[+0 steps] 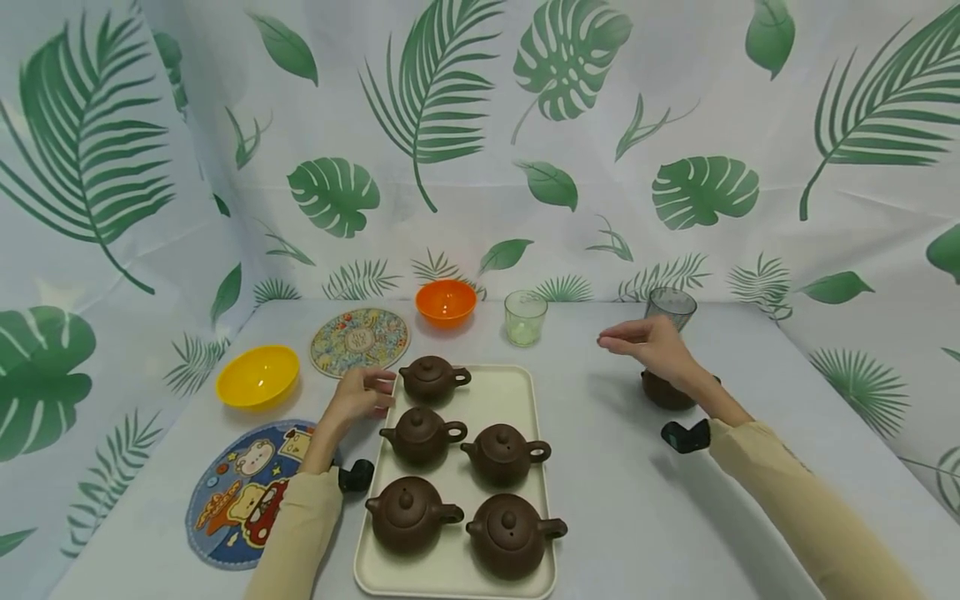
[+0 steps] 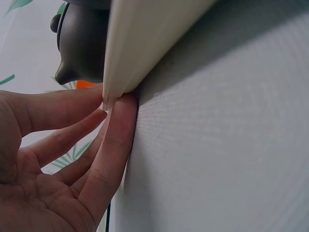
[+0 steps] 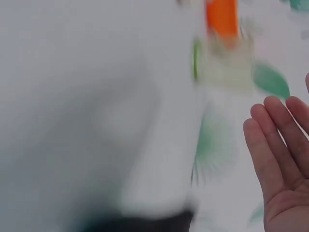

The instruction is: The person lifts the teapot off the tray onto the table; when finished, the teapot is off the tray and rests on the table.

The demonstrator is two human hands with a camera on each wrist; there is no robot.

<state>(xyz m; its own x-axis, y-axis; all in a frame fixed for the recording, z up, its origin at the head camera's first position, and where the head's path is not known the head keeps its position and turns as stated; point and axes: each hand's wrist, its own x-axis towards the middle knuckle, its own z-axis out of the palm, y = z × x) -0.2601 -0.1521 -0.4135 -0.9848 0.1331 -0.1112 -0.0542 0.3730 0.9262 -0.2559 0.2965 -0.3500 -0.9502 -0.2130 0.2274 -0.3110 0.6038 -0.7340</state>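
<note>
Our left hand rests relaxed fingertips on the tray corner, gripping nothing. Right hand hovers flat and empty; we'd probably steady that tray gently so the teapots don't slide.

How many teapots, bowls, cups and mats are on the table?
Brown teapots: 6, five on the cream tray, such as one at, and one beside it, partly behind the right hand
Bowls: 2, yellow and orange
Glass cups: 2, green and grey
Round mats: 2, patterned and cartoon
Tray: 1
Total: 13
</note>
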